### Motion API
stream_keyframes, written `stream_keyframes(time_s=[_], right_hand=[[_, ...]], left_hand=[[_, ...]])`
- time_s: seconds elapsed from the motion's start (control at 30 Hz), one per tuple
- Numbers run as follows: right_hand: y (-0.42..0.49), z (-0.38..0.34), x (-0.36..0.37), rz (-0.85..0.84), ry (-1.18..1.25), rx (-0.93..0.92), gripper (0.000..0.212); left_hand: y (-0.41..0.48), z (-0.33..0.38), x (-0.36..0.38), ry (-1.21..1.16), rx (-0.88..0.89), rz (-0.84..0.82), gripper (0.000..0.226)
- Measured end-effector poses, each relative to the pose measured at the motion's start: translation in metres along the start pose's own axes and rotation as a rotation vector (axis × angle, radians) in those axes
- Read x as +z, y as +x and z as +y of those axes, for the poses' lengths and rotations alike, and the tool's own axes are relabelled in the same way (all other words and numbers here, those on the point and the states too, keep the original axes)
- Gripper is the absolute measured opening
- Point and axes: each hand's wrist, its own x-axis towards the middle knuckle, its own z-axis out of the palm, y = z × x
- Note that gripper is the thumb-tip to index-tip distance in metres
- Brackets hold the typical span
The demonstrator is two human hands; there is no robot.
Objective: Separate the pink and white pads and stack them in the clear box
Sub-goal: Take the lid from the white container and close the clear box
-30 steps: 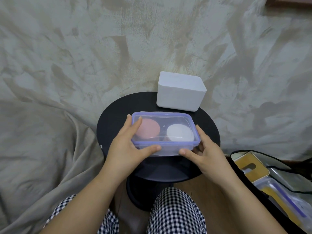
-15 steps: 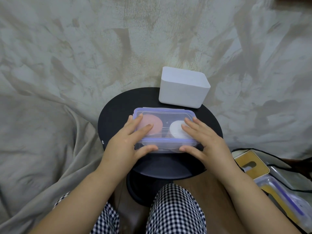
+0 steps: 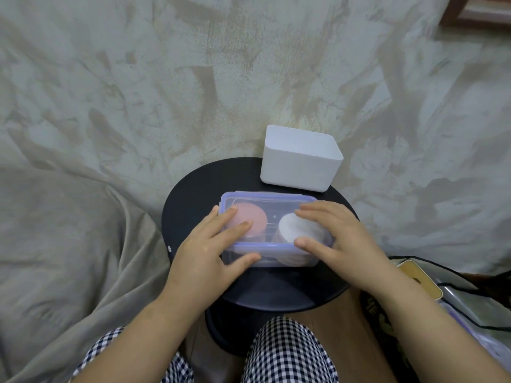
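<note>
Pads sit inside the clear box [image 3: 268, 259] at frame centre, a bit low. Pink pads [image 3: 255, 219] are in the left half and white pads [image 3: 287, 228] in the right half, both seen through the purple-rimmed lid [image 3: 276, 201]. The lid lies on top of the box; I cannot tell whether it is snapped shut.

Left hand [image 3: 204, 255] has its fingers flat and straight on the left part of the lid, thumb laid along the front wall. Right hand [image 3: 348, 239] has its fingers spread flat on the right part, thumb on the front rim. Both are pressing, not clenched around anything.

Handling, as a guess:
- The pads look thin, soft and very light, so a stack would likely slump or slide if tipped. Keep the box level.
- The box looks like stiff, smooth, light plastic and could skid on the black round table [image 3: 190, 211].
- Best hold is probably the short end walls or under the lid rim.
- The lid middle likely flexes, so press at the rim and corners.

Just behind the box, toward upper right, stands a white box [image 3: 298, 167] at the table's far edge. A grey-beige cloth [image 3: 83, 244] fills the left and top of the frame, and checked trousers [image 3: 287, 352] show at the bottom.
</note>
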Motion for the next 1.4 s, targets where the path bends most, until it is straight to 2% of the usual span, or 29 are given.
stream_keyframes(time_s=[0.1, 0.2, 0.27, 0.37, 0.43, 0.8, 1.03, 1.13, 1.2, 1.27, 1.4], right_hand=[[0.026, -0.009, -0.008, -0.188, -0.096, 0.009, 0.079], [0.045, -0.014, -0.004, -0.32, -0.165, 0.042, 0.088], [0.051, -0.013, -0.001, -0.371, -0.203, 0.055, 0.094], [0.054, -0.008, 0.001, -0.367, -0.191, 0.068, 0.109], [0.057, -0.005, 0.002, -0.351, -0.18, 0.068, 0.111], [0.054, -0.004, 0.005, -0.329, -0.136, 0.065, 0.11], [0.055, -0.004, 0.005, -0.332, -0.143, 0.072, 0.097], [0.056, -0.003, 0.005, -0.321, -0.111, 0.084, 0.097], [0.055, -0.003, 0.003, -0.259, -0.044, 0.082, 0.096], [0.051, -0.001, 0.002, -0.139, 0.007, 0.07, 0.085], [0.022, 0.007, -0.001, 0.051, 0.147, 0.137, 0.069]], left_hand=[[0.009, 0.001, -0.013, -0.049, -0.023, -0.019, 0.058], [0.036, 0.005, -0.021, 0.004, -0.062, -0.023, 0.064], [0.057, 0.005, -0.015, 0.027, -0.089, -0.126, 0.06], [0.078, 0.005, -0.005, 0.09, -0.143, -0.366, 0.062], [0.082, 0.003, -0.002, 0.095, -0.149, -0.42, 0.062], [0.078, -0.001, -0.003, 0.001, -0.158, -0.363, 0.055], [0.079, -0.004, 0.001, -0.009, -0.153, -0.342, 0.053], [0.076, -0.006, 0.002, -0.115, -0.202, -0.233, 0.048], [0.07, -0.007, 0.0, -0.197, -0.248, -0.036, 0.04], [0.059, -0.006, -0.004, -0.274, -0.26, 0.087, 0.044], [0.023, -0.003, -0.012, -0.416, -0.26, 0.066, 0.06]])
